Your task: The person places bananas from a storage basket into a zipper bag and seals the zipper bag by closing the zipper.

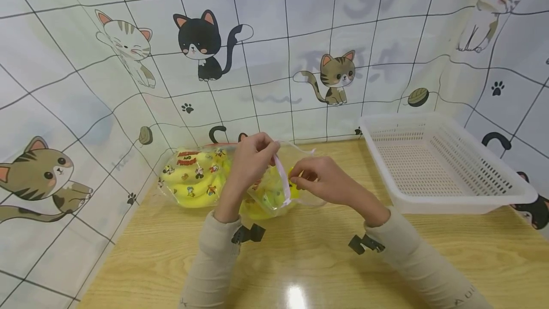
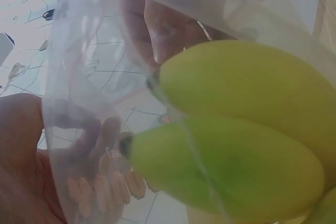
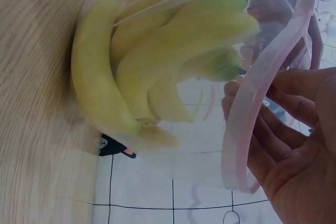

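Observation:
A clear plastic zip bag (image 1: pixel 268 197) with a pink zip strip (image 3: pixel 247 114) lies on its side, its mouth to the right. Yellow bananas (image 3: pixel 173 51) with greenish tips show through the plastic in both wrist views. At the upper edge of the mouth, my left hand (image 1: pixel 253 156) pinches the bag. My right hand (image 1: pixel 323 180) holds the mouth's right side between thumb and fingers, some fingers seen through the film. Left of my left hand lies another printed clear bag (image 1: pixel 193 175), also with yellow bananas inside.
A white perforated plastic basket (image 1: pixel 450 166) stands at the right on the wood-grain table (image 1: pixel 296 261). Behind and to the left hangs a white gridded sheet (image 1: pixel 266 46) with cartoon cats, close behind the bags.

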Demonstrator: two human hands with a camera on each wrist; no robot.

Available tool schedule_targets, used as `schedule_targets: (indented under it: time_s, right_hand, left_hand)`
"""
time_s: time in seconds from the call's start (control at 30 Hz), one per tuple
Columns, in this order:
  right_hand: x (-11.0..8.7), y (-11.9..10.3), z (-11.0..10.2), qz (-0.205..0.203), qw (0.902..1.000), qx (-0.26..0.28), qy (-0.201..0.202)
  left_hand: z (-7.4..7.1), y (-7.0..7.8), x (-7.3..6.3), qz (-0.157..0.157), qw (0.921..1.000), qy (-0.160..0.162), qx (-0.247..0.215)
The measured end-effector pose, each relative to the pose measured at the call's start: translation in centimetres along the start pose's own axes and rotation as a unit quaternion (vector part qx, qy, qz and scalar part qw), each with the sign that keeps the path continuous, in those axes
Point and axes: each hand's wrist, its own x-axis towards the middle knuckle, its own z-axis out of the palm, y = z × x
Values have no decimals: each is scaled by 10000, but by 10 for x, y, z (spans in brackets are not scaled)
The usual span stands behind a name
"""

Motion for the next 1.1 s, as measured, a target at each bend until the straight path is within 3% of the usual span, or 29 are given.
schedule_targets:
  time_s: [0.47,0.83,1.1]
  right_hand:
    - [-1,0,-1,113,9999,-4,-8]
    - [-2,3,0,77,10000,5,-43]
    - [-1,2,-1,93,9999,-57,-2]
  left_hand:
    - [0,1,0,-84,9999,-115,46]
    - [-3,-2,4,-377,9969,-497,-486]
    - [-3,-2,5,-468,9950,-249,-849]
